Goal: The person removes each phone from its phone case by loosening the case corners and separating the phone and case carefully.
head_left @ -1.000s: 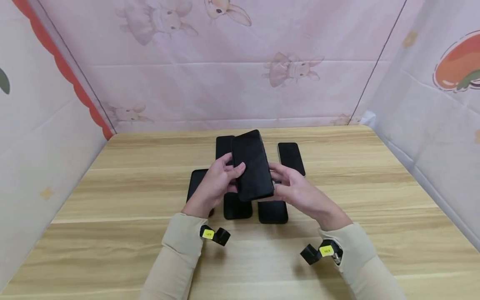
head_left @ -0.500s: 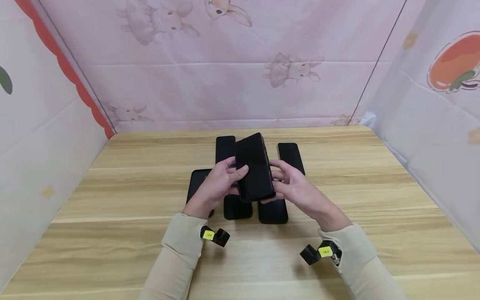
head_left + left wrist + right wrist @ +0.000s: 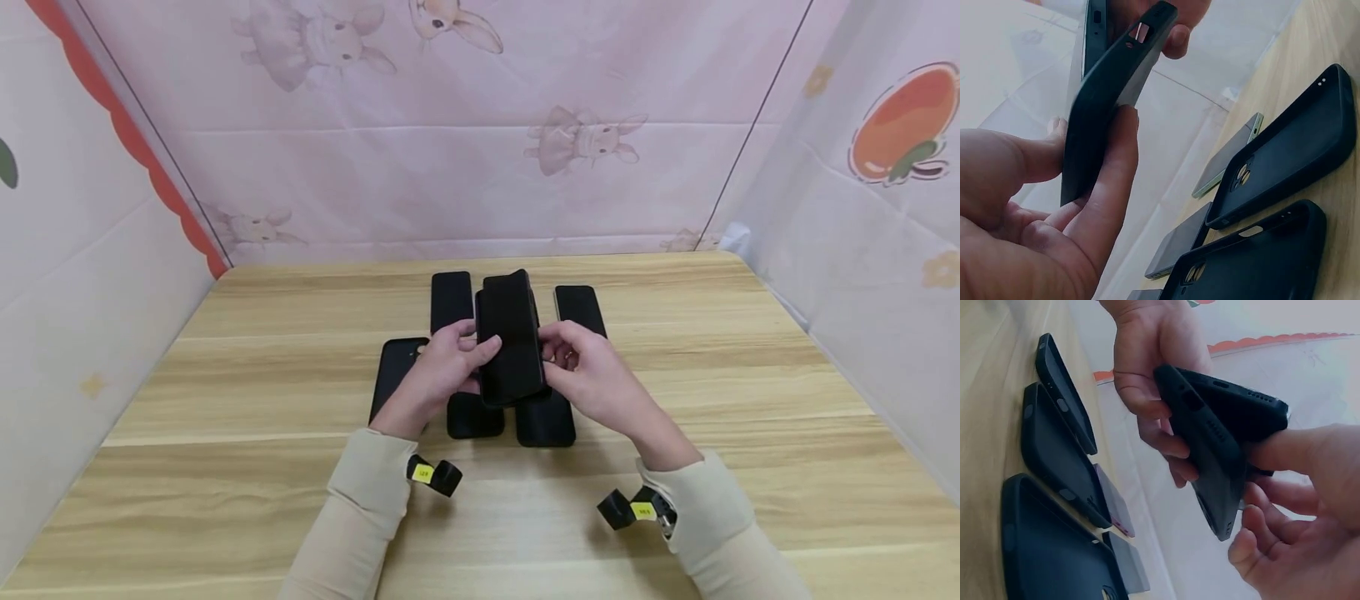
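Note:
A black smartphone (image 3: 510,337) is held above the table, partly out of a black phone case (image 3: 1116,69). The two spread apart in a wedge at the port end, as both wrist views show. My left hand (image 3: 444,360) grips the case and phone from the left, thumb over the phone's screen, fingers behind the case. My right hand (image 3: 592,371) pinches the phone's right edge, its thumb near the gap between phone and case in the right wrist view. Other right fingers are curled below, partly hidden.
Several black phone cases lie on the wooden table, among them a left case (image 3: 395,371), a middle case (image 3: 476,417) and a right case (image 3: 546,423). Behind them lie a left phone (image 3: 452,302) and a right phone (image 3: 580,309). A pink printed curtain (image 3: 450,192) hangs behind.
The phone has shifted and turned against its case, whose edge now shows at the upper left. My right fingers have curled in closer to the phone's right edge. The left grip stays.

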Demonstrator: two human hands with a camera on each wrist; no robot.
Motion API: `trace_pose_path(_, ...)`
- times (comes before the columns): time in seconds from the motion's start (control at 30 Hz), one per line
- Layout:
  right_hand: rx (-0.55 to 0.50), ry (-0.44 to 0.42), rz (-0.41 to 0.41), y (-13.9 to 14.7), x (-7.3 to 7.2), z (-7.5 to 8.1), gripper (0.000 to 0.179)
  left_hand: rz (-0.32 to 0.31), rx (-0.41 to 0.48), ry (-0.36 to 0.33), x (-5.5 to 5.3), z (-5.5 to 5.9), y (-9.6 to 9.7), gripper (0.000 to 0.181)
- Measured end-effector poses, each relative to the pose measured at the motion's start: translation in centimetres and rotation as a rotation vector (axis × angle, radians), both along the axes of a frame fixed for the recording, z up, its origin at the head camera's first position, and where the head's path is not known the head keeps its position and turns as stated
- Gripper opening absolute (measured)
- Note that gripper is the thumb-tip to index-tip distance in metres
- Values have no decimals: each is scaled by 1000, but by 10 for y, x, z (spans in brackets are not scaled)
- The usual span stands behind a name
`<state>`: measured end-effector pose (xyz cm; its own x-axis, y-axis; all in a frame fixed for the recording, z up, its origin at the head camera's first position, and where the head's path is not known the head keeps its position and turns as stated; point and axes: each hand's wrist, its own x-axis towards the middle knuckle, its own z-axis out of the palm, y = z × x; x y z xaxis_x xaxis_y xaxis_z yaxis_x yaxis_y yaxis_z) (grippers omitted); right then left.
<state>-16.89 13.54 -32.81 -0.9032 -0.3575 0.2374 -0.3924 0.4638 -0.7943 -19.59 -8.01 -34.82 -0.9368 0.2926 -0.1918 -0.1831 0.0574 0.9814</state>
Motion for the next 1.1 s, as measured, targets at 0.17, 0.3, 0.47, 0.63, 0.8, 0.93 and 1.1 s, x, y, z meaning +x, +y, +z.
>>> trace_pose_path(0.17,-41,-183,16,0,0,4,30,69,-64,17,1,-1,6,50)
trace_pose_path(0.3,-97,-350,7,1,-1,2,39,130,-136,35,3,-1,11,54)
trace_pose_path(0.47,-185,-450,18,3,-6,-3,48,123,-137,38,4,0,13,57)
trace_pose_path(0.63,-316,-517,43,9,-11,-9,45,38,-62,26,4,-1,12,60)
trace_pose_path(0.8,-349,-551,56,16,-14,-12,46,-32,-34,0,2,-3,15,63)
trace_pose_path(0.93,-352,-563,40,22,-15,-14,45,-53,-35,-25,0,-3,17,71)
trace_pose_path(1.1,-347,-561,3,30,-13,-14,45,-82,-51,-47,-3,-2,22,75)
